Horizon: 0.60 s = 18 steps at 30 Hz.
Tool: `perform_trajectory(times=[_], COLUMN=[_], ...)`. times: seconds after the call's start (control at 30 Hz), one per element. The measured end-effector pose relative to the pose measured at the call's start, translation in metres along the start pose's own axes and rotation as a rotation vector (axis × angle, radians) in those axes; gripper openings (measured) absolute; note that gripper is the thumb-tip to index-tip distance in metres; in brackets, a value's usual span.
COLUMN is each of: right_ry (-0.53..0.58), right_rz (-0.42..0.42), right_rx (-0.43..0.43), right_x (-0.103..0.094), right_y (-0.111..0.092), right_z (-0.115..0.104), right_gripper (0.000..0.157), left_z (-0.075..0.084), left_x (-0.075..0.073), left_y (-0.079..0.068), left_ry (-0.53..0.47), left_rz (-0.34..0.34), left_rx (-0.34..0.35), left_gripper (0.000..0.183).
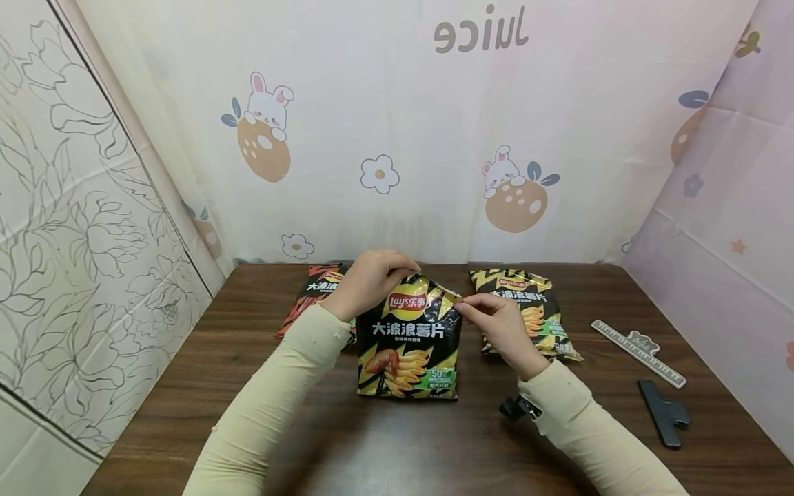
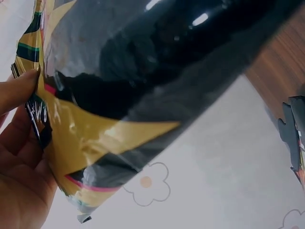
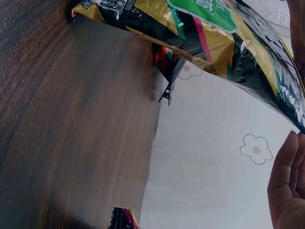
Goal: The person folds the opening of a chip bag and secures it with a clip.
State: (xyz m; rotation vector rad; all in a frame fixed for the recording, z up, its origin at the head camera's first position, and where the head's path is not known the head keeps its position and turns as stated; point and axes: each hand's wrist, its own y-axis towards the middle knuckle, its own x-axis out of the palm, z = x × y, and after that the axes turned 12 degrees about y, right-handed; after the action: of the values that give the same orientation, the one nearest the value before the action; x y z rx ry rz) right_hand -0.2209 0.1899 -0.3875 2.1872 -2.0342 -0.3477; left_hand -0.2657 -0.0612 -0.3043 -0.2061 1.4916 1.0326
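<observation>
Upright in the middle of the head view stands a black and yellow bag of Lay's chips point(image 1: 406, 344), its printed front facing me. My left hand point(image 1: 372, 279) pinches the bag's top edge near the upper left; in the left wrist view the thumb point(image 2: 21, 90) presses on the crimped seal. At the upper right corner, my right hand point(image 1: 501, 327) pinches the same edge between thumb and fingers. The top edge slopes down toward the right hand. Seen from the right wrist, the bag point(image 3: 200, 33) fills the upper part, with the right fingers point(image 3: 286, 167) below its corner.
Behind my left hand lies a red chip bag point(image 1: 296, 306), partly covered. Another black and yellow chip bag point(image 1: 517, 300) lies behind my right hand. A white bar-shaped clip point(image 1: 639, 355) and a black clip point(image 1: 660, 413) rest at the right of the brown table point(image 1: 186, 399). A printed curtain hangs behind.
</observation>
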Motion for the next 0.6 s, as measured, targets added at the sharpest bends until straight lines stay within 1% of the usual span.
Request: perform_trajectory(times=[0.13,0.37,0.5,0.6], right_ry=[-0.004,-0.054,-0.054,-0.042], right_rz=[0.004,0.006,0.008,0.008], right_rx=[-0.023,-0.089,-0.132,-0.143], right_x=[-0.0004,-0.0005,0.0004,0.0019], right_y=[0.0001,0.0004,0.0012,0.0011], right_z=[0.0008,0.0022,0.0042,0.0038], right_gripper=[0.026,0.018,0.013,0.011], left_z=[-0.0004,-0.0021,-0.0028,-0.0026], left_x=[-0.0005,-0.0006,-0.0007,-0.0018], left_y=[0.0,-0.0008,-0.001,-0.0011], left_ry=[-0.013,-0.024,-0.026,-0.024], left_rz=[0.001,-0.005,-0.012,-0.024], left_rx=[-0.003,0.003,0.0,-0.008], left_gripper=[0.017,0.018,0.018,0.018])
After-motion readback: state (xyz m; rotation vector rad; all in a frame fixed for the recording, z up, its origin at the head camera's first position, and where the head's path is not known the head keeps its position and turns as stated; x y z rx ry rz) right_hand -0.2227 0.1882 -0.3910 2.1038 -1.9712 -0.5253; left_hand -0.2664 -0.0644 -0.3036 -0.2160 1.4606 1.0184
